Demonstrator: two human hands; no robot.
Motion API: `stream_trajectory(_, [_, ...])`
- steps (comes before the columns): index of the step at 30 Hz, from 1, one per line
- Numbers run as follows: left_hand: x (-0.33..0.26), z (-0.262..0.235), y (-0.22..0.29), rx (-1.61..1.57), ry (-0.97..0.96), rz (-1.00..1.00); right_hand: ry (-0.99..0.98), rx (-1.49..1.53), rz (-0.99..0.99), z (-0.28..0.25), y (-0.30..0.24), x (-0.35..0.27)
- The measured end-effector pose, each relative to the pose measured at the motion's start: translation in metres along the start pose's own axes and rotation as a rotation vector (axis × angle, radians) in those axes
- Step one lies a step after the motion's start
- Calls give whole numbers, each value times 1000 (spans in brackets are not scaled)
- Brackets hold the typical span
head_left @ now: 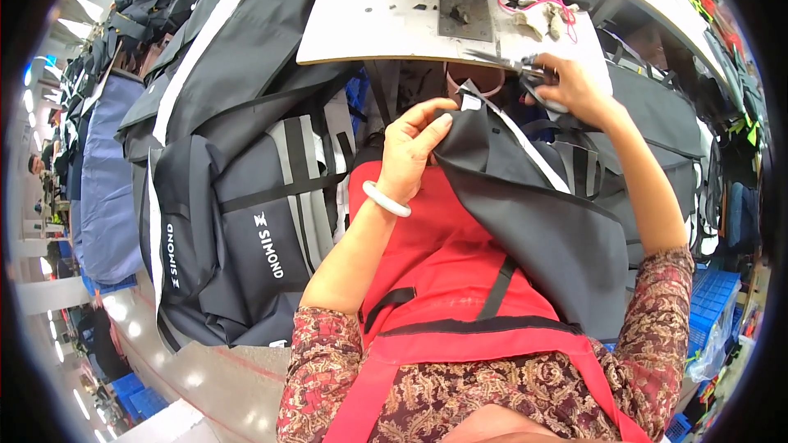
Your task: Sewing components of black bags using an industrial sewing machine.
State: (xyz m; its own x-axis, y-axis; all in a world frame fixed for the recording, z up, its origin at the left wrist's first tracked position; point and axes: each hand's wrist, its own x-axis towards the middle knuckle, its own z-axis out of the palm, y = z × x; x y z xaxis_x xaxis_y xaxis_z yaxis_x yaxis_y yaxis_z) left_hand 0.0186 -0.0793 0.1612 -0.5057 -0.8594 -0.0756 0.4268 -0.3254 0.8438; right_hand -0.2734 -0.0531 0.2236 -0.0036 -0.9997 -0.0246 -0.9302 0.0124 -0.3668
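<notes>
A dark grey coated fabric panel (546, 234) hangs over my lap, partly covering my red apron (423, 234). Its upper corner is pinched between the thumb and fingers of my left hand (406, 148). A white strip (529, 141) runs along one edge of the panel, and a small white tag (471, 102) shows at the corner. In my right hand (581, 92) is a pair of scissors (498, 59), raised at the table's front edge, blades pointing left. The scissors are apart from the panel. My right fingers partly hide the handles.
Ahead stands a white table (369, 20) with a dark metal plate (450, 26), black scraps and pink cord (568, 12). Below its edge is a reddish bucket (484, 82). Large dark bags (246, 230) are piled left, more fabric (657, 115) lies right, beside blue crates (712, 299).
</notes>
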Motion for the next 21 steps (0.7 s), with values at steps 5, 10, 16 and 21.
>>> stream_trajectory(5, [9, -5, 7, -114, -100, -192, 318, -458, 49, 16, 87, 23])
stream_trajectory(10, [10, 1, -1, -148, 95, -28, 38, 325, -134, 5, -105, -44])
stream_trajectory(16, [40, 19, -7, 254, -57, 131, 76, 614, -45, 38, -72, -39])
stream_trajectory(21, [73, 24, -10, 262, -339, -7, 115, 708, -36, -4, -33, -3])
